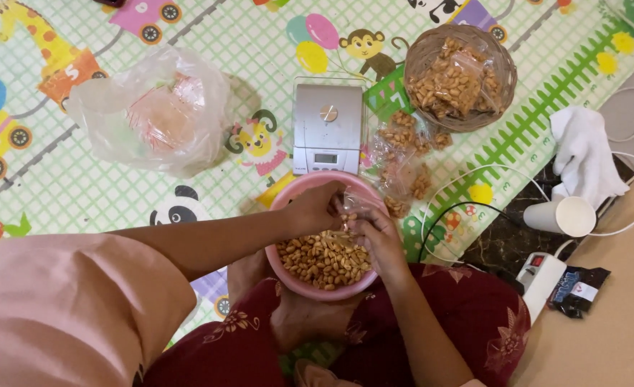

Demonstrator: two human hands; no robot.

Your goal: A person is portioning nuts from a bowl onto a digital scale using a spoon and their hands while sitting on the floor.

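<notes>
Right now both of your hands meet over the round pink plastic bowl that sits in your lap, and it is about half full of shelled peanuts. Your left hand comes in from the left with its fingers pinched together at the mouth of a small clear plastic bag. Your right hand is curled around the same bag from the other side, fingers closed on the film, so the bag hangs between the 2 hands just above the peanuts. How many nuts are inside it cannot be made out.

Just beyond the bowl's far rim stands a small silver kitchen scale with a round button on its platform and a dark display facing you. To its right, several filled clear packets of peanuts lie on the mat, and past them a round woven wicker basket holds more such packets. Left of the scale lies a large crumpled translucent plastic bag.

Everything rests on a pale green play mat printed with cartoon animals. At the right edge you have a white paper cup lying on its side, a white folded cloth, a white power strip with a red switch and a small dark foil sachet beside it.
</notes>
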